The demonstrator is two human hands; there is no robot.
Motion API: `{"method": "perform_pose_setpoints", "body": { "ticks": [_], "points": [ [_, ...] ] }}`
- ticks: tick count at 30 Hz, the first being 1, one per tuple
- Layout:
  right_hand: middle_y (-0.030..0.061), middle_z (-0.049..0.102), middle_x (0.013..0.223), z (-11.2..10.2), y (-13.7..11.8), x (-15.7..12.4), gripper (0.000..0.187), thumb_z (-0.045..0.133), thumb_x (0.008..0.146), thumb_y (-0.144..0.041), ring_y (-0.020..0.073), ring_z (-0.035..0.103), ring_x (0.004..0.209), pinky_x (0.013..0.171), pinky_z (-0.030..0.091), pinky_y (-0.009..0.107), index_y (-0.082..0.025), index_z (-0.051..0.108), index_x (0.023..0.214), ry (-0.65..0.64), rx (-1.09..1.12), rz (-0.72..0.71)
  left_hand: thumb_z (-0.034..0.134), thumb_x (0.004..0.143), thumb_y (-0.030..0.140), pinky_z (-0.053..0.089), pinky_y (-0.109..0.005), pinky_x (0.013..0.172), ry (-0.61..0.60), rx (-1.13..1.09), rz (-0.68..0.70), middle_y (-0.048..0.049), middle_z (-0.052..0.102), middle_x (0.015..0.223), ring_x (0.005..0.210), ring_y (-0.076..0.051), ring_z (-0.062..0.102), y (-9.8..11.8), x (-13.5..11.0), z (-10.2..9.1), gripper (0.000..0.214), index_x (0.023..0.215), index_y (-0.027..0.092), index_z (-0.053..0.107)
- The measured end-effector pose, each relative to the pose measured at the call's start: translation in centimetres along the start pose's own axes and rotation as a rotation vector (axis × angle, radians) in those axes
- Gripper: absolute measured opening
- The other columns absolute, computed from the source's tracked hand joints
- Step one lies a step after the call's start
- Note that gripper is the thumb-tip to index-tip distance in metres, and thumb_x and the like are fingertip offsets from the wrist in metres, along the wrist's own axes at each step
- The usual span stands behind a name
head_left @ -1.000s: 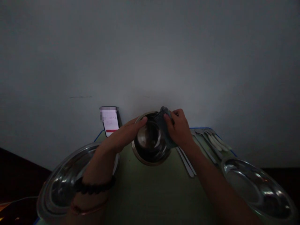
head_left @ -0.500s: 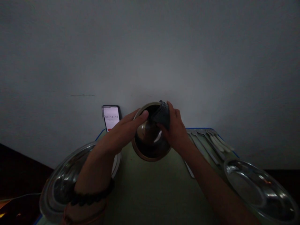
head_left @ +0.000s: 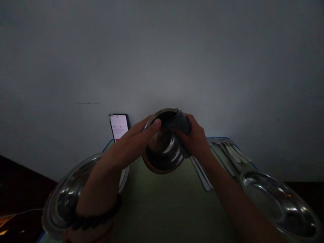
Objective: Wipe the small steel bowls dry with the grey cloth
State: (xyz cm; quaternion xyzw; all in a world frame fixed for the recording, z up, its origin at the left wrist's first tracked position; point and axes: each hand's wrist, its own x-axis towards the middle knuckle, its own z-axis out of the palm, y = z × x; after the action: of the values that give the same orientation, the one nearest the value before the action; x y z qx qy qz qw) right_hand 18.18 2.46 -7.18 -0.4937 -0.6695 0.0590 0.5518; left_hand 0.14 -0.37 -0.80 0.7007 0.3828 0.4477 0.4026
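Observation:
A round metal bowl (head_left: 164, 158) is held up above the table, its opening tilted toward me. My left hand (head_left: 136, 138) is closed on the bowl's left side, thumb over the rim and the other fingers hidden behind it. At the right rim, my right hand (head_left: 193, 136) grips a dark grey cloth (head_left: 181, 123). The cloth is folded over the rim, partly inside the bowl and partly outside, with my right thumb on its inner side.
A phone (head_left: 119, 128) showing a running timer leans on the wall. At left sits a large metal basin (head_left: 57, 202); at right, an oval metal dish (head_left: 280, 206). Several utensils (head_left: 227, 155) lie on the green table (head_left: 157, 206), with slim metal ones (head_left: 202, 175) near my right forearm.
My right hand and the cloth have shifted a little right and down, so more cloth hangs outside the rim. My left hand and the bowl stay almost in place.

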Motion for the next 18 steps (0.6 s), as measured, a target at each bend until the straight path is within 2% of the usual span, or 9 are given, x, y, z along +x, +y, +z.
{"method": "perform_pose_setpoints", "body": {
  "ticks": [3, 8, 11, 18],
  "points": [
    [0.0094, 0.067, 0.099, 0.1, -0.2, -0.27, 0.045, 0.065, 0.073, -0.035, 0.0273, 0.064, 0.087, 0.07, 0.049, 0.039, -0.022, 0.048, 0.113, -0.009, -0.062, 0.054, 0.05, 0.086, 0.043, 0.044, -0.036, 0.093, -0.125, -0.024, -0.004, -0.0047, 0.07, 0.104, 0.105, -0.025, 0.059, -0.01, 0.06, -0.04, 0.035, 0.109, 0.023, 0.066],
    [0.0101, 0.067, 0.096, 0.19, -0.37, -0.4, 0.041, 0.061, 0.075, -0.038, 0.0275, 0.064, 0.085, 0.067, 0.047, 0.037, -0.022, 0.046, 0.109, -0.029, -0.087, 0.057, 0.05, 0.085, 0.043, 0.047, -0.035, 0.087, -0.096, -0.041, 0.011, -0.0045, 0.07, 0.097, 0.096, -0.024, 0.062, -0.45, 0.25, -0.19, 0.035, 0.108, 0.022, 0.067],
    [0.0109, 0.067, 0.096, 0.21, -0.21, -0.35, 0.04, 0.059, 0.076, -0.04, 0.0274, 0.064, 0.084, 0.067, 0.047, 0.037, -0.021, 0.046, 0.109, -0.044, -0.087, 0.067, 0.049, 0.086, 0.042, 0.047, -0.036, 0.085, -0.121, -0.032, 0.011, -0.0053, 0.07, 0.097, 0.095, -0.024, 0.061, -0.49, 0.29, -0.09, 0.036, 0.111, 0.022, 0.065],
    [0.0095, 0.065, 0.096, 0.16, 0.1, -0.26, 0.047, 0.065, 0.071, -0.04, 0.0265, 0.062, 0.084, 0.067, 0.045, 0.037, -0.022, 0.045, 0.11, -0.006, -0.067, 0.074, 0.049, 0.086, 0.045, 0.048, -0.036, 0.085, -0.099, -0.058, 0.031, -0.0059, 0.07, 0.097, 0.095, -0.025, 0.062, -0.78, 0.48, 0.05, 0.037, 0.11, 0.022, 0.066]
  ]
}}
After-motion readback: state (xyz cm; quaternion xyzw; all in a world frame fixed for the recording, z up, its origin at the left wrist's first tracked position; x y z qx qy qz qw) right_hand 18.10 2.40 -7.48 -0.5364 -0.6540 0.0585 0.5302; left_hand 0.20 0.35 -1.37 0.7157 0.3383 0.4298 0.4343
